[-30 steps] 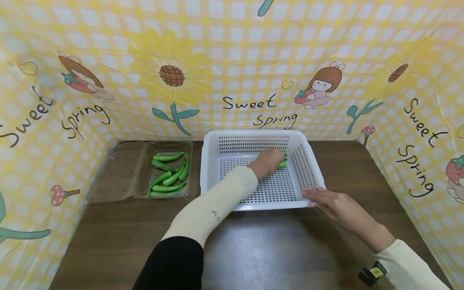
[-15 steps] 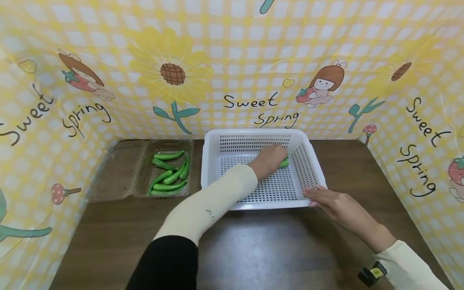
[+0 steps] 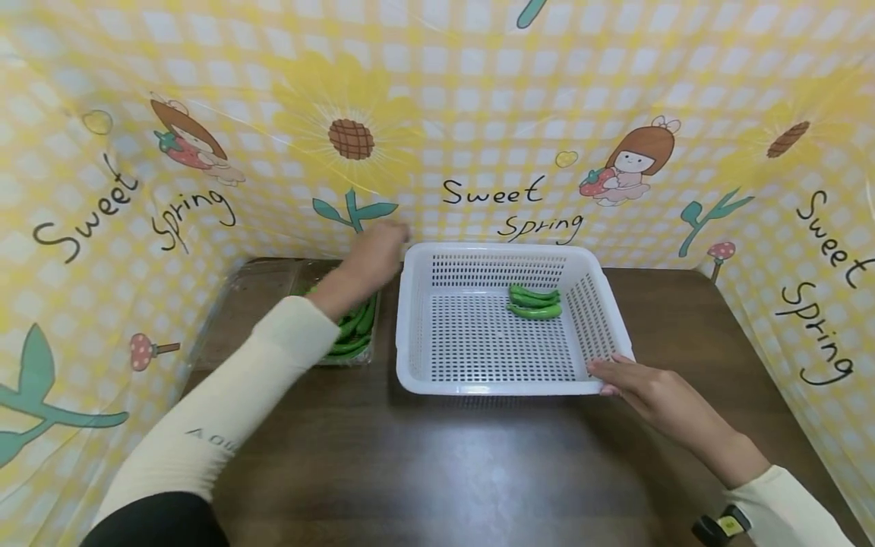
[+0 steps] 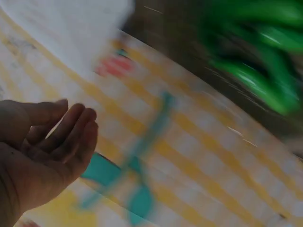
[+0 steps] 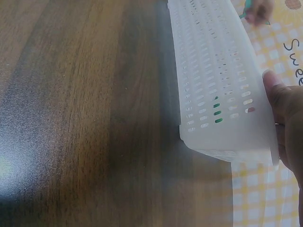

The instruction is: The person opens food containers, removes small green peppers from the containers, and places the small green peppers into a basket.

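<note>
Change noted: half a second ago your left hand was down inside the white basket, covering part of what lay there; it is now out over the basket's far left corner, and the green peppers lie uncovered on the basket floor, towards its far right corner, side by side and untouched by either hand.

State of your left hand: it holds nothing; in the left wrist view the fingers are loosely bent, with the thumb tip near the fingertips; that view is blurred beyond the hand.

State of your right hand: unchanged in place at the basket's near right corner; fingers and thumb pinch the rim, the fingers reaching over to the inside; the basket sits level on the counter.

Bearing on the work: judged from these pictures, the peppers in the basket have been let go and lie by themselves, so your left hand is free; more peppers remain in the clear container, on the counter just left of the basket; your left forearm hides part of them, so their count cannot be certified. Behind the basket hangs a yellow checked cloth; your hand's contact with it cannot be told.
</note>
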Available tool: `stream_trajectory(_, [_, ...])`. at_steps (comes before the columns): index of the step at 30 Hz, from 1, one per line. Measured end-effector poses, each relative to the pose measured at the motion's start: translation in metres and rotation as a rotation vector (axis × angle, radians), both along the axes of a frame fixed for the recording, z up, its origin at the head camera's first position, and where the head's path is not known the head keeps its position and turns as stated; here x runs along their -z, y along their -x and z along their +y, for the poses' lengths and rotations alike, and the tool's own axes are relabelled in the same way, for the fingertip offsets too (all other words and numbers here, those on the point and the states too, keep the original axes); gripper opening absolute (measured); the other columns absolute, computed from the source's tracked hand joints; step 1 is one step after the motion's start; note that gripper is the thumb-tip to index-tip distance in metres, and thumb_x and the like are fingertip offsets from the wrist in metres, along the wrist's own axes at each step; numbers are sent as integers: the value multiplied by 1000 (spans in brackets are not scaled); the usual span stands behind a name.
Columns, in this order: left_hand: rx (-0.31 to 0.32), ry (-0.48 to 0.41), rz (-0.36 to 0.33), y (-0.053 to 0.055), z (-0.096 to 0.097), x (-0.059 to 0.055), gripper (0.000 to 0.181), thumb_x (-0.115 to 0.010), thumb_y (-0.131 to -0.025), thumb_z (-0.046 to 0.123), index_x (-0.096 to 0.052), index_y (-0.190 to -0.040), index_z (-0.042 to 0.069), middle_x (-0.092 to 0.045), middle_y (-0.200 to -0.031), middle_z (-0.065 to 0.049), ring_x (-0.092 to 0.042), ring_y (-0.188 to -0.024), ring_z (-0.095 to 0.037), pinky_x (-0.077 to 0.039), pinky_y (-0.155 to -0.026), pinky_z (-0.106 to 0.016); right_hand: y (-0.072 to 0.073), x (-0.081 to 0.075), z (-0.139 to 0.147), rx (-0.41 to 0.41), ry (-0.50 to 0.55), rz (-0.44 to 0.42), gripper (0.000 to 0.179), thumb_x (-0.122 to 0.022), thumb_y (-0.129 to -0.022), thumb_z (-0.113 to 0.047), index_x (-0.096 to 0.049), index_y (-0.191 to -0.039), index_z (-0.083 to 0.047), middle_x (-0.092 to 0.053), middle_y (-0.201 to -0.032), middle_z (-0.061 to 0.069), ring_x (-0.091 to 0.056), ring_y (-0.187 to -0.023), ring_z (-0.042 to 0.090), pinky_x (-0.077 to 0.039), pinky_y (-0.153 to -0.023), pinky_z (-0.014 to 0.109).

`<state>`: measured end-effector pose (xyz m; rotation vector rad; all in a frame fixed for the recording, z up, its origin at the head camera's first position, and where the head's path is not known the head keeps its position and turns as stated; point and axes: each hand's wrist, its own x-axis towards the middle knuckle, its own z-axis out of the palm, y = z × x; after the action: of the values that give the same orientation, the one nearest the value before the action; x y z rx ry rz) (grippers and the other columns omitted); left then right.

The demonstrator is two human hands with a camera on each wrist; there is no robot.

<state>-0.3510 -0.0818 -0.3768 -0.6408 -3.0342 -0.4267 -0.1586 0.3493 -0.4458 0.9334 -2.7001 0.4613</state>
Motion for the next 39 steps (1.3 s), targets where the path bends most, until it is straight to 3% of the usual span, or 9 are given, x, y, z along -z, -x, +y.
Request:
stream_trajectory(4, [-28,12,-124,7,-52,19,28,-50,-100,-5,-67,-122,-9,-69,-122,-26,-68,-105,-38,-58,-90,-49,-1,0,0,10,-9,-6,49,-82,-82,-7,-73,-129,-16,-73,-129,4,-70,-117,35,-22,-110,-1])
stream_trajectory(9, [-9,34,-188,14,-94,50,29,-60,-97,-4,-65,-123,-17,-65,-128,-33,-64,-116,-47,-54,-100,-54,-1,-1,-1,1,-10,3,49,-82,-80,-6,-73,-128,-16,-74,-127,6,-70,-115,37,-22,-110,0])
stream_trajectory(11, [-1,78,-206,15,-99,60,33,-62,-96,-4,-63,-126,-16,-62,-133,-32,-60,-124,-48,-53,-102,-55,-1,0,0,-3,-3,3,49,-82,-81,-6,-73,-128,-16,-74,-127,6,-70,-115,37,-23,-110,0])
stream_trajectory(17, [-36,156,-291,13,-100,75,31,-65,-95,-4,-67,-126,-8,-66,-127,-29,-70,-102,-37,-57,-79,-44,-2,-1,-1,-16,12,24,48,-82,-81,-5,-74,-127,-16,-74,-126,3,-71,-115,35,-27,-111,2])
stream_trajectory(25, [-41,136,-238,21,-102,94,35,-55,-96,-14,-68,-127,-6,-66,-130,-27,-68,-112,-39,-56,-79,-43,-3,-1,-2,9,0,8,45,-80,-85,-8,-74,-128,-17,-74,-128,2,-70,-116,36,-31,-112,5])
stream_trajectory(31, [-1,32,-225,22,-107,89,35,-60,-97,-6,-64,-131,-10,-63,-135,-29,-64,-119,-43,-58,-92,-51,-3,0,-2,16,-5,8,43,-80,-85,-9,-74,-127,-17,-74,-128,3,-70,-116,36,-38,-110,11])
stream_trajectory(32, [13,-12,-220,22,-107,86,32,-62,-96,-4,-66,-127,-10,-63,-134,-29,-67,-109,-43,-59,-86,-49,-3,0,-2,16,-6,10,43,-80,-85,-9,-74,-127,-17,-74,-128,3,-70,-116,36,-38,-110,11])
stream_trajectory(36, [42,-214,-201,18,-103,69,34,-66,-96,2,-66,-127,-11,-67,-127,-29,-70,-101,-42,-59,-81,-49,-3,0,-3,18,-3,5,44,-81,-84,-8,-74,-126,-17,-74,-126,3,-70,-116,37,-32,-112,7])
stream_trajectory(39, [39,-333,-207,12,-95,53,39,-66,-98,7,-63,-134,-6,-70,-126,-25,-70,-110,-38,-59,-88,-50,-3,-1,-4,15,0,-1,44,-81,-84,-8,-74,-126,-17,-74,-126,4,-70,-116,37,-27,-112,2])
